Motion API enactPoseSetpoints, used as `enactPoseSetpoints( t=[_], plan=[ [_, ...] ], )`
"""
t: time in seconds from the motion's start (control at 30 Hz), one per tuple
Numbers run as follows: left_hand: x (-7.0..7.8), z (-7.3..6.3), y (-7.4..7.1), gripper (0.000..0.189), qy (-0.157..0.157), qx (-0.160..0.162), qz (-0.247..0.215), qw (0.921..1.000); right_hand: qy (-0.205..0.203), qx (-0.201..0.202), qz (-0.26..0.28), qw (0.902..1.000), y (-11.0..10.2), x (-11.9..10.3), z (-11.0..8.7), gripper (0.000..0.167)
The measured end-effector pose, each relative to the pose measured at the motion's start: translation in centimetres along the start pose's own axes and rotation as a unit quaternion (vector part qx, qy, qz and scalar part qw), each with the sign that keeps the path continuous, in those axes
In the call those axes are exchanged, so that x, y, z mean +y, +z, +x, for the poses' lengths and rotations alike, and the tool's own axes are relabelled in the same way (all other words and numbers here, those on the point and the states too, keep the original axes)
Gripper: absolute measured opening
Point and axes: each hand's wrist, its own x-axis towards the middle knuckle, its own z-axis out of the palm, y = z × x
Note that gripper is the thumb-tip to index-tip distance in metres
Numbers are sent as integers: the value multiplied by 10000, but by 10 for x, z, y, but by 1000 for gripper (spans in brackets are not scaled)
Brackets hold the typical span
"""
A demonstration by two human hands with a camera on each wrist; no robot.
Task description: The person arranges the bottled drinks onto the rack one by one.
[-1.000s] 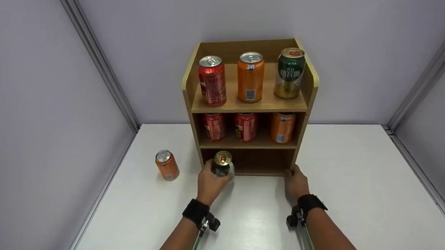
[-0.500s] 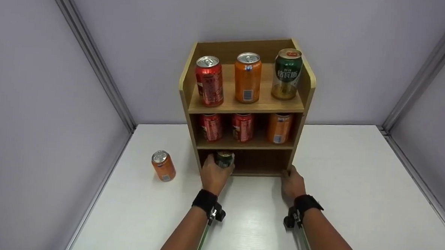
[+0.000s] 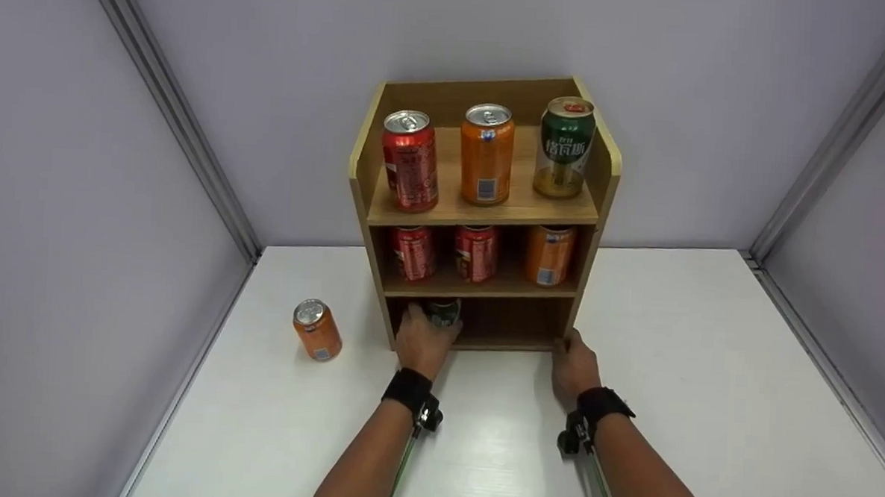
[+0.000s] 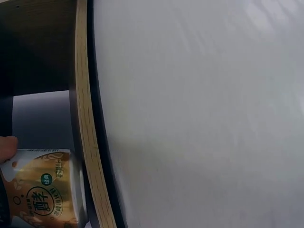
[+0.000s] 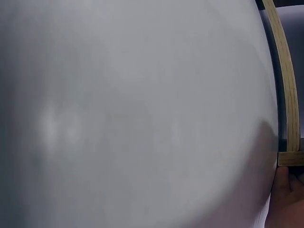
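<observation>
My left hand (image 3: 425, 343) grips a green and gold can (image 3: 443, 313) inside the left part of the bottom compartment of a small wooden shelf (image 3: 513, 346). In the left wrist view the gold lower part of the can (image 4: 45, 190) shows just behind the shelf's front edge (image 4: 88, 114), with one fingertip on its side. My right hand (image 3: 578, 368) holds the shelf's lower right front corner. The right wrist view shows its fingers (image 5: 283, 180) against the wooden side panel (image 5: 290, 159).
On the top shelf stand a red can (image 3: 410, 161), an orange can (image 3: 486, 155) and a green can (image 3: 564, 148). Two red cans (image 3: 476, 254) and an orange can (image 3: 550, 256) fill the middle one. Another orange can (image 3: 318, 330) stands on the white table (image 3: 255, 434), left of the shelf.
My left hand has moved forward with the green can, from in front of the shelf into its bottom compartment. The right hand stays at the lower right corner. The view has shifted slightly.
</observation>
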Motion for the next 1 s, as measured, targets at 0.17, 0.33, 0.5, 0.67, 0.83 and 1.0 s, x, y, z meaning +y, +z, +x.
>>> enactPoseSetpoints(
  t=[0.17,0.33,0.5,0.67,0.83,1.0],
  plan=[
    [0,3,0,86,-158,-105,36,9998,-61,21,70,10000,2,3,-2,52],
    [1,6,1,95,-378,-205,54,9991,-13,14,155,9999,2,4,-3,51],
    [2,10,1,94,-563,-264,0,9981,119,-75,237,9996,2,1,-4,51],
    [1,13,4,93,-624,-273,-109,9976,153,-96,251,9995,2,-2,-6,51],
    [-2,16,7,97,-528,-331,-273,9977,116,-43,109,9999,1,-3,-3,50],
    [-6,12,6,101,-486,-445,-514,9965,-4,-28,-204,9998,2,0,-1,50]
  ],
)
